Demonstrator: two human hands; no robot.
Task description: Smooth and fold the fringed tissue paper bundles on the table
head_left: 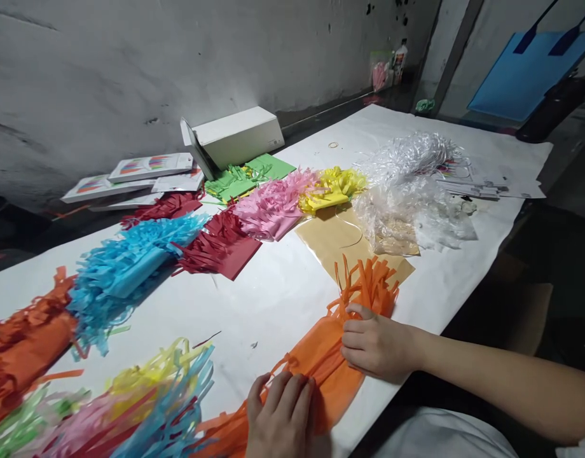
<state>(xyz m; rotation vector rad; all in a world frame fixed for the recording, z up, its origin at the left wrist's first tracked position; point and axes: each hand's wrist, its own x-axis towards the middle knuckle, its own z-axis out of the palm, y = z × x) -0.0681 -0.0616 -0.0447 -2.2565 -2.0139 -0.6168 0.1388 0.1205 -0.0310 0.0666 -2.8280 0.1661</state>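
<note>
A sheet of orange tissue paper with fringed ends lies at the table's near edge. My right hand is closed on it, fingers curled, just below an upright tuft of orange strips. Further left, my left hand has bent fingers pressed over the same paper and its gathered strips; its fingertips are partly hidden. More orange strips trail out leftward from under that hand, beside a loose pile of blue, yellow, pink and green paper strips.
Folded fringed paper bundles line the white-covered table: orange, blue, dark red, pink, yellow and green. Clear plastic strips lie near brown paper. A white box stands by the wall.
</note>
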